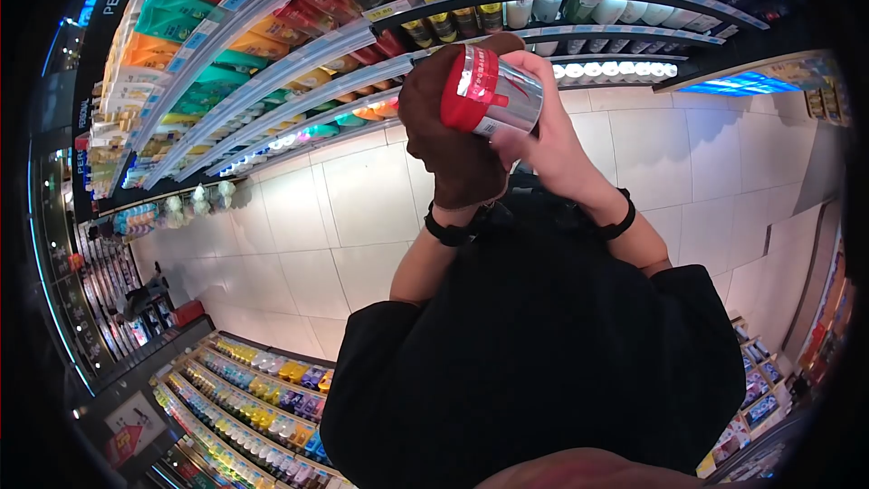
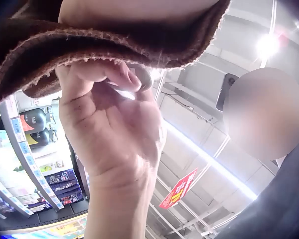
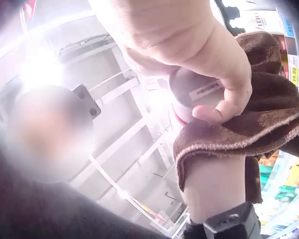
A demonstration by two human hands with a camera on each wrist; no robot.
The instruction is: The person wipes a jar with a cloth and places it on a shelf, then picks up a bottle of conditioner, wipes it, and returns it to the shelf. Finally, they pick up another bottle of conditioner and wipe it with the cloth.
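Note:
A red and silver can [image 1: 520, 100] is tilted in front of the chest in the head view, its red end against a brown cloth [image 1: 453, 140]. My right hand [image 1: 563, 147] grips its silver side. In the right wrist view, fingers and thumb of the right hand [image 3: 189, 37] curl round the can's base [image 3: 192, 89], which bears a barcode label. The cloth covers most of my left hand in the head view. From the left wrist, the left hand [image 2: 109, 112] shows curled fingers gripping under the cloth [image 2: 154, 52]; its fingertips are partly hidden.
Shelves of tubes and bottles [image 1: 222, 81] run ahead and to the left. Pale floor tiles [image 1: 362, 190] lie below. More stocked shelves [image 1: 244, 398] stand at the lower left, and a person [image 1: 145, 294] is far off at the left.

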